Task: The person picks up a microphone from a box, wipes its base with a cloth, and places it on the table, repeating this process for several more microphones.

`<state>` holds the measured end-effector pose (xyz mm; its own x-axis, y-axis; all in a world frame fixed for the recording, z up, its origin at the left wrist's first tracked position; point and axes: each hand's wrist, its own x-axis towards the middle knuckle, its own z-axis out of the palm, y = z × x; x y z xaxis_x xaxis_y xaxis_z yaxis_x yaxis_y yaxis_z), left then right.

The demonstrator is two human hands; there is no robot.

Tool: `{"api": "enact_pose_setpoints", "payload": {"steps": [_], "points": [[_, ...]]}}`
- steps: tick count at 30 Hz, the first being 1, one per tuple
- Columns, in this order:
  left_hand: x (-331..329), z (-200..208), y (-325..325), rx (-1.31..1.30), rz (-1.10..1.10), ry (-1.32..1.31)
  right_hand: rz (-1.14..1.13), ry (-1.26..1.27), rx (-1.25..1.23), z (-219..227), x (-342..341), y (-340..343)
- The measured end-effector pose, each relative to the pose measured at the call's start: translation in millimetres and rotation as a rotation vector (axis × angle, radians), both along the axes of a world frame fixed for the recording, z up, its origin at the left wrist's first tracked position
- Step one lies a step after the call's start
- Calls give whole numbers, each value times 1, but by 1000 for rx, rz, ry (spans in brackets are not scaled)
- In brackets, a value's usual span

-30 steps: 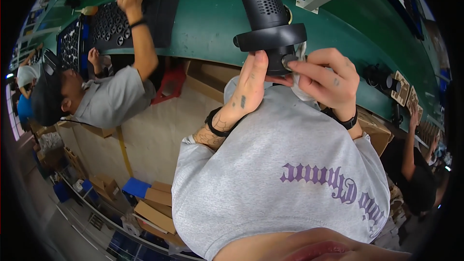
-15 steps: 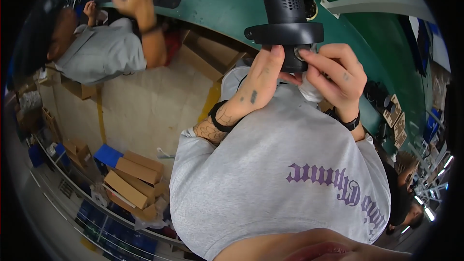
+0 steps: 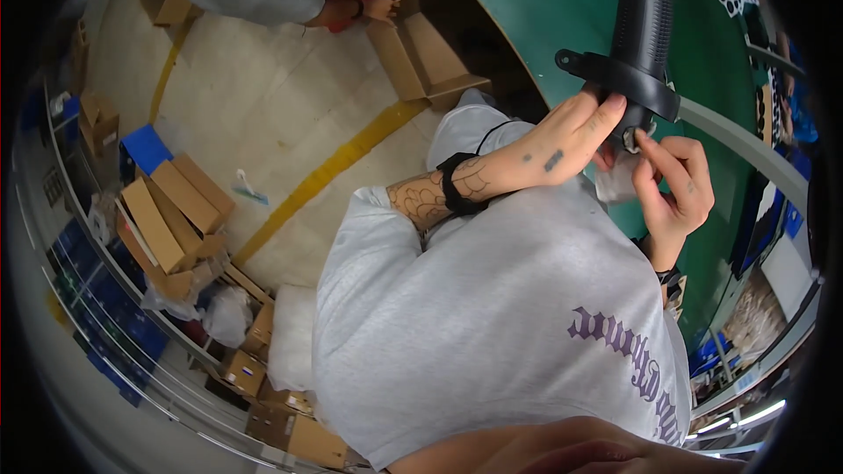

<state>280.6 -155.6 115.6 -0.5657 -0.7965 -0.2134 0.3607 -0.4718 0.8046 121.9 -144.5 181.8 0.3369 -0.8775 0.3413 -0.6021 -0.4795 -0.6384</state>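
A black tube-shaped device (image 3: 643,22) with rows of small holes along its side stands up and away from me, tilted to the right. A wide black collar (image 3: 615,77) with a small lug surrounds its lower part. My left hand (image 3: 575,133) is closed around the short end below the collar, its thumb lying along the near side. Thumb and fingertips of my right hand (image 3: 680,183) pinch at a small shiny piece (image 3: 629,139) on that end; exactly what they grip is hidden. Something whitish and translucent (image 3: 616,183) hangs just below the two hands.
A green worktable (image 3: 518,0) lies beyond my hands, with a grey metal bar (image 3: 746,133) at its right. An open cardboard box (image 3: 417,53) stands by its left edge, with a co-worker's hand (image 3: 379,10) on it. Flattened cartons (image 3: 171,211) pile at left.
The view has swung, so the device and my hands appear farther right and the device leans right. My grip looks the same. The co-worker's hand has come down to the open box.
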Motion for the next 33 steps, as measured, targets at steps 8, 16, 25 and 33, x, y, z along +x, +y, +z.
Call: {"api": "enact_pose_setpoints", "payload": {"steps": [8,16,25,33], "points": [[-4,-10,6,37,172,34,-24,62,-16,-1,3,-7],[2,-7,9,13,121,8,-158,15,-136,2,12,-9],[-1,0,15,54,106,18,-155,38,-178,-4,1,13],[-21,-9,23,-414,149,-139,-113,104,-47,7,-15,42]]}}
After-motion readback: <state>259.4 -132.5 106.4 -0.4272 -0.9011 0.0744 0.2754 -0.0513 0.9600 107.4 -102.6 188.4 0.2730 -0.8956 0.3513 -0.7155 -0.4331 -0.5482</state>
